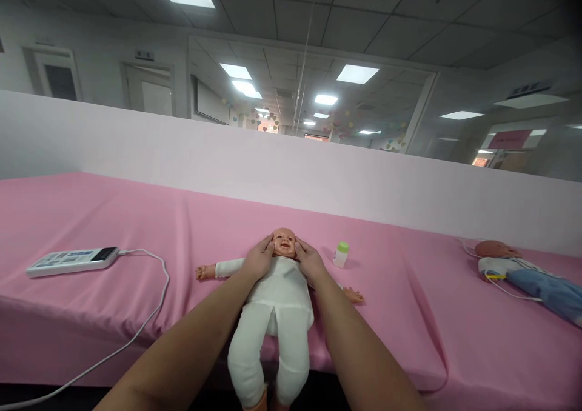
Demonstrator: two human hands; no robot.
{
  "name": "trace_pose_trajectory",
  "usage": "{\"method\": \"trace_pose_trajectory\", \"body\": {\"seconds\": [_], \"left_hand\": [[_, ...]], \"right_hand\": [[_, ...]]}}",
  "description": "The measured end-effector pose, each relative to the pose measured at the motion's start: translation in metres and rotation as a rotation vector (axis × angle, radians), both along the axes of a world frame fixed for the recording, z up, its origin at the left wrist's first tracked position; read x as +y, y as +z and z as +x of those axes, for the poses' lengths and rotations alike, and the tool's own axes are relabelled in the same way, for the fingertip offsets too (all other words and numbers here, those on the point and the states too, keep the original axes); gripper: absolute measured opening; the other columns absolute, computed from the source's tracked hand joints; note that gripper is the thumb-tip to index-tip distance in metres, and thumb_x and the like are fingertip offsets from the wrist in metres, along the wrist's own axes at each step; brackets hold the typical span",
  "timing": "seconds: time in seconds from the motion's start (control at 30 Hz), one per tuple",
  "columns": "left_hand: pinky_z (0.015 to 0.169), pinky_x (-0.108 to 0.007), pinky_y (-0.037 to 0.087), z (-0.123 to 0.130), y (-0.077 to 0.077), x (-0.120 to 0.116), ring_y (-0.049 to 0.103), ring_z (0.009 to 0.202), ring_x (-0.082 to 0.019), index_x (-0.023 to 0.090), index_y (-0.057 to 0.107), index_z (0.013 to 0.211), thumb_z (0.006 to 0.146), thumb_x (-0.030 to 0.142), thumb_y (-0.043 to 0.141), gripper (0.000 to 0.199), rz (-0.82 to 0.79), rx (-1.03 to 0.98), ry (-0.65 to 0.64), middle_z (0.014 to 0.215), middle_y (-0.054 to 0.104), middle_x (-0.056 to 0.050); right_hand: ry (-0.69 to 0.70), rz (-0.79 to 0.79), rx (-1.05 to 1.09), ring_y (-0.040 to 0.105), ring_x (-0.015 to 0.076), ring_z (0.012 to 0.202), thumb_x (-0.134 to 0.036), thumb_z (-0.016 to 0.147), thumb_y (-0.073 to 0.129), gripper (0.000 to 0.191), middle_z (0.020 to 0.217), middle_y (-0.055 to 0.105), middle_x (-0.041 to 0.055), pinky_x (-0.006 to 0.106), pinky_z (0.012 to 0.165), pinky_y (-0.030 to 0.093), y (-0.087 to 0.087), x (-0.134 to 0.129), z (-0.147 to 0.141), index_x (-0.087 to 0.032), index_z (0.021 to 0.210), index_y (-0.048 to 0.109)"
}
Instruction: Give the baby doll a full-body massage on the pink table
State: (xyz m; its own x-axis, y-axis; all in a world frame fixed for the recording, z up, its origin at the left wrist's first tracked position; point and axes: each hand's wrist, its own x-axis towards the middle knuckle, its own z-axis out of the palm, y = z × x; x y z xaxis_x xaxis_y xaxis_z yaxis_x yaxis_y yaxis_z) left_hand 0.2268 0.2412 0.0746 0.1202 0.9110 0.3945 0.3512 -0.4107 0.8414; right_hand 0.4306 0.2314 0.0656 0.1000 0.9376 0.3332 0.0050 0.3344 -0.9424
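- Across the whole lower half of the view: pink-covered table, cloth creased in places. 
- Along its far side: low white partition.
- Middle of the near edge: doll in white, on its back, face up, head pointing away from the person, arms spread wide, lower legs out past the table's edge.
- Far right, well apart: second doll in blue and white, lying down, thin tubing about it.
- Left: white device with a dark display, flat on the cloth. White cable runs from its end and off the lower left.
- Head of the near doll: between left hand and right hand, one at each side.
- Step in hand, as judged: steadying the head from both sides. Any move from this pose would call for matched contact left and right, head kept in line with the trunk.
- Right of the head, near the right hand: small green-capped bottle, upright, untouched.
- Fingers: together rather than splayed, laid along the sides of the face. Firm hold or light touch, cannot tell.
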Motion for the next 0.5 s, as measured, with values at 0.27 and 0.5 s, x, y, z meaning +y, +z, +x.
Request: {"method": "trace_pose_trajectory", "body": {"seconds": [0.27,0.5], "left_hand": [[0.121,-0.041,0.041,-0.002,0.000,0.000,0.054,0.144,-0.029,0.020,0.048,0.158,0.097,0.062,0.060,0.075,-0.008,0.018,-0.023,0.158,0.054,-0.011],[0.112,-0.041,0.049,-0.001,0.000,-0.002,0.062,0.134,-0.031,0.019,0.045,0.160,0.085,0.060,0.076,0.091,-0.019,0.033,-0.033,0.153,0.060,-0.012]], "right_hand": [[0.046,-0.031,0.013,0.063,0.0324,0.134,-0.049,0.072,0.092,0.082,0.144,0.066,0.0090,0.046,0.114,0.052,0.013,-0.015,-0.007,-0.023,0.144,0.064],[0.059,-0.039,0.008,0.064,0.0317,0.131,-0.042,0.064,0.098,0.093,0.144,0.066,0.0099,0.045,0.113,0.054,0.012,-0.016,-0.008,-0.022,0.147,0.060]]}}
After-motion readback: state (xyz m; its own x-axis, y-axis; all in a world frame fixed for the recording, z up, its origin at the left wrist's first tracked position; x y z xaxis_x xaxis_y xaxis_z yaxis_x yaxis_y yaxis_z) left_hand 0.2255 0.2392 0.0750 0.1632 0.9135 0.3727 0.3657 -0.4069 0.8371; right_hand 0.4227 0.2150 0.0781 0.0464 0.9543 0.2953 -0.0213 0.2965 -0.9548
